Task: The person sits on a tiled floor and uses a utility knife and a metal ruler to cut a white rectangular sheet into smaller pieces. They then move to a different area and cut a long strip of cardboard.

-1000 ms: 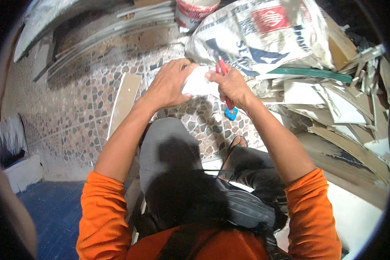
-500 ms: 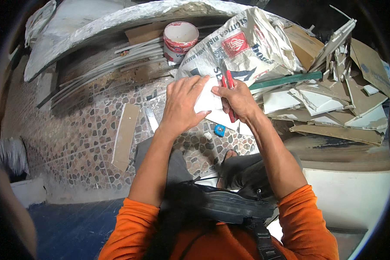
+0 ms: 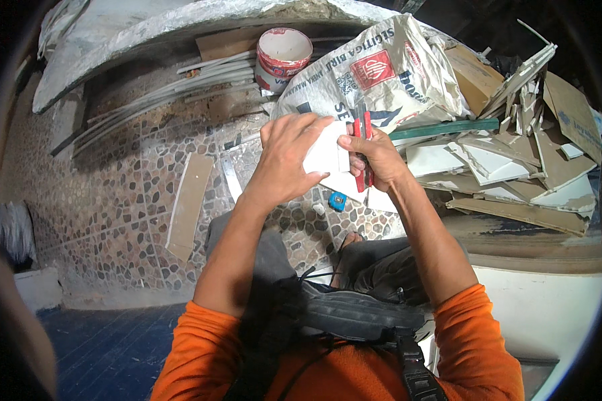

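Observation:
My left hand [image 3: 287, 152] is closed on a small white piece of plasterboard [image 3: 326, 152], with the thumb at its lower edge and the fingers over its top. In my right hand [image 3: 380, 155] is a red utility knife [image 3: 363, 125], its thin metal blade pointing away from me. The right thumb rests near the board's right edge. Whether the blade touches the board, I cannot tell. Beneath the hands, a blue tape measure [image 3: 337, 200] lies on the pebble-patterned floor. A narrow brown-faced board strip [image 3: 190, 206] lies farther left, beside a metal strip [image 3: 232, 179].
A red-and-white bucket [image 3: 283, 59] stands beyond my hands, next to a large printed sack [image 3: 408, 80]. Broken plasterboard [image 3: 491, 157] is heaped at the right, behind a green bar [image 3: 448, 128]. Long pale rods [image 3: 160, 93] lie at the far left, below a rough slab edge [image 3: 147, 33].
My right hand and the knife have shifted slightly right, opening a small gap from the board piece. More of the right fingers shows. The left hand keeps its hold.

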A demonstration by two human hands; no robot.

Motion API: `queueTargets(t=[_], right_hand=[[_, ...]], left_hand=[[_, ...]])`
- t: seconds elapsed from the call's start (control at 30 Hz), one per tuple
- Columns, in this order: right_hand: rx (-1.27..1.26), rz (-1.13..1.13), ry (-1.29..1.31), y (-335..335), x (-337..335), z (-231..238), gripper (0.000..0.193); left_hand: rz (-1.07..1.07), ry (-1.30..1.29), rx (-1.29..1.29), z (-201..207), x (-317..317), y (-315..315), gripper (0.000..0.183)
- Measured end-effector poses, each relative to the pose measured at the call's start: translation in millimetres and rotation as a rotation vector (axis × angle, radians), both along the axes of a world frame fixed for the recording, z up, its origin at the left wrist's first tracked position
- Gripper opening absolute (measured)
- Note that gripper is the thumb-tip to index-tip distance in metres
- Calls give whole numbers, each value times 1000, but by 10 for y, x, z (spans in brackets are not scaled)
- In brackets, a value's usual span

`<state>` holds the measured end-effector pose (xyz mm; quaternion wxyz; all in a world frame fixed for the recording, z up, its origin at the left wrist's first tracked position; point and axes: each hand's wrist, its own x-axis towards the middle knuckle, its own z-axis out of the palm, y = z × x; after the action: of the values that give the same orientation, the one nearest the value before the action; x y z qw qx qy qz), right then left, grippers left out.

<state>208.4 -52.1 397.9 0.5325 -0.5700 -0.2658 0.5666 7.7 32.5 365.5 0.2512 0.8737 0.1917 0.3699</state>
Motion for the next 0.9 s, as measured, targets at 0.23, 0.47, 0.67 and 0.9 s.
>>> queueTargets(t=[0.23, 0.47, 0.67, 0.9], right_hand=[[17, 53, 81, 11, -9, 77, 19], [-48, 23, 109, 68, -80, 109, 22], [-39, 60, 98, 145, -90, 13, 24], [196, 176, -1296, 143, -318, -152, 23]], left_hand=[[-20, -119, -105, -47, 27, 19, 88], [-4, -129, -156, -62, -34, 21, 92], [15, -157, -291, -262, -19, 82, 52], [179, -76, -812, -406, 43, 85, 31]])
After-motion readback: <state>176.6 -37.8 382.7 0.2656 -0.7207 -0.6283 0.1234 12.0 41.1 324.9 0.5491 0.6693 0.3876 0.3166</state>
